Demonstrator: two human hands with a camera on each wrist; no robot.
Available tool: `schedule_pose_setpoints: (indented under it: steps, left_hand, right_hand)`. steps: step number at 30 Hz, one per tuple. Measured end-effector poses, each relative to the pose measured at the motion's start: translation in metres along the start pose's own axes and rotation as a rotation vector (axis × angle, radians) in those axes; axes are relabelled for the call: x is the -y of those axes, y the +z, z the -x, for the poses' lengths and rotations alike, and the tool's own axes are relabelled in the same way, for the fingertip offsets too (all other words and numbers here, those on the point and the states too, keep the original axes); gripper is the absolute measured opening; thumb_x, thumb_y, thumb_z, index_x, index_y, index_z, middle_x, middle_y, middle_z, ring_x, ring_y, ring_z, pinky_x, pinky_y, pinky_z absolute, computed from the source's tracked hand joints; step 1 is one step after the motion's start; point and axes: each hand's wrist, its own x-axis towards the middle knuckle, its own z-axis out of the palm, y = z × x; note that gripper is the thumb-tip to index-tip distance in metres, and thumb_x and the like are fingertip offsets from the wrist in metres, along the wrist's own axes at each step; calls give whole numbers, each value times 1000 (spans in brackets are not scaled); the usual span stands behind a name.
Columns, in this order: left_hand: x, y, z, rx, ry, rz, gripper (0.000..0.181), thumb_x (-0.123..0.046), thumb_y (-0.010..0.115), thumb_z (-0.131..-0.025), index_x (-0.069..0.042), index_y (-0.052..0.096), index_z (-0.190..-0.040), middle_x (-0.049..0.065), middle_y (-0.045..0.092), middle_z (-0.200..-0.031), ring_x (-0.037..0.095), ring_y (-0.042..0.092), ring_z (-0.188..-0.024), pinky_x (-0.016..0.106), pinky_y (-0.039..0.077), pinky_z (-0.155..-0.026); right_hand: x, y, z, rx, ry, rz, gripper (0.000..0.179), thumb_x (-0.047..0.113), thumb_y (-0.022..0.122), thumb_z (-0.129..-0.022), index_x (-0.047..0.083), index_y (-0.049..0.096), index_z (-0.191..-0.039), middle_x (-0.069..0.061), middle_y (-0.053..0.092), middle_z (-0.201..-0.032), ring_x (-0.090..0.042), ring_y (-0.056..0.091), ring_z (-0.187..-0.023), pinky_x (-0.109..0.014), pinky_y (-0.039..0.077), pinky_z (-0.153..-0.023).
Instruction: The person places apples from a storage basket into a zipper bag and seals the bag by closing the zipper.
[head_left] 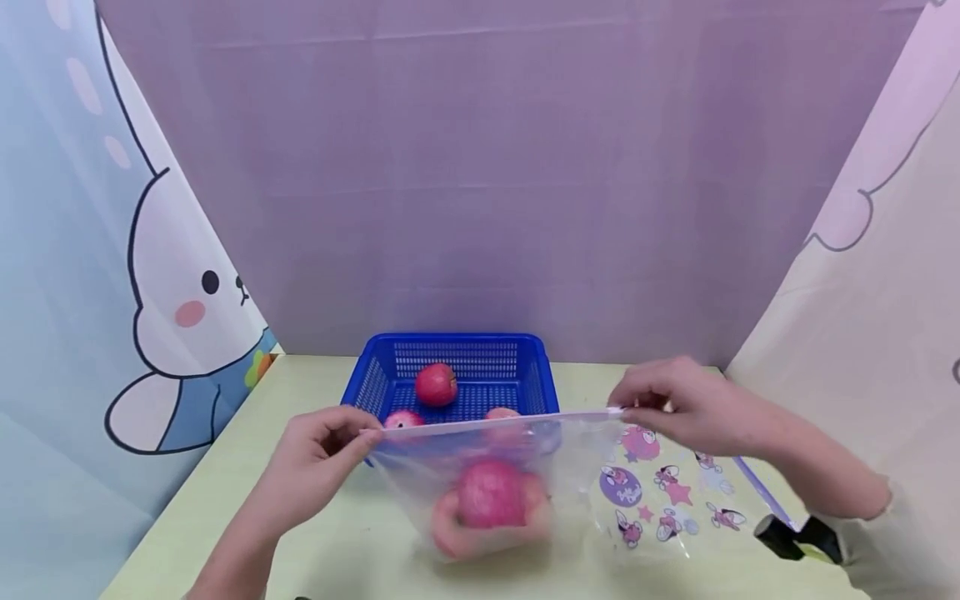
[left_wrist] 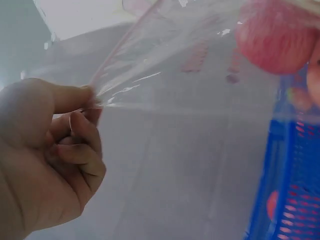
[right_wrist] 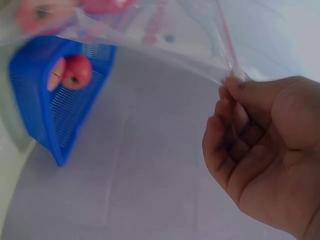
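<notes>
A clear zip bag (head_left: 577,467) hangs between both hands, its top strip stretched nearly level. My left hand (head_left: 315,458) pinches one top corner between thumb and forefinger; in the left wrist view that hand (left_wrist: 55,150) has its other fingers curled. At the opposite top corner my right hand (head_left: 690,404) pinches the strip, and the right wrist view shows the same hand (right_wrist: 270,150) with thumb and forefinger together. Several red apples (head_left: 491,496) sit low inside the bag, blurred through the plastic. Whether the strip is sealed I cannot tell.
Behind the bag stands a blue plastic basket (head_left: 465,340) with a red apple (head_left: 436,384) and others partly hidden by the bag. A second clear bag with printed cartoon stickers (head_left: 667,500) lies on the pale table (head_left: 330,542) at right. Curtains enclose the table.
</notes>
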Motion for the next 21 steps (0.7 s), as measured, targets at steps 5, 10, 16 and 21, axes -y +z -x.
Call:
schedule_pose_setpoints:
  steps: [5,10,16,21]
  left_hand:
    - [-27,6,-12,191,36,-43,3,-27,68,-92,-25,68,-90,-2,57,-72,16,50,-58,26,42,-46]
    - [-49,18,-37,257,170,-109,6,-24,70,-91,-26,67,-86,-8,55,-72,13,49,-59,24,40,-47]
    - [-71,38,-62,289,185,-105,9,-21,70,-91,-26,69,-84,-8,55,-64,11,45,-52,24,36,-44]
    - [-92,55,-89,252,36,-45,5,-20,71,-90,-21,73,-86,0,64,-72,16,55,-56,26,43,-45]
  right_hand:
    - [-6,-29,16,-30,-147,-41,32,-7,66,-87,21,69,-103,9,65,-90,-6,58,-69,-21,49,-54]
    - [-12,-54,35,-87,-190,-29,45,-22,64,-79,17,68,-102,7,62,-85,-6,55,-62,-18,45,-50]
    - [-16,-72,63,-179,-33,-74,39,-25,56,-83,7,65,-103,0,58,-73,-12,55,-56,-25,48,-48]
    - [-21,-83,77,-322,174,-108,29,-18,52,-91,3,64,-106,-5,62,-75,-15,62,-61,-29,54,-52]
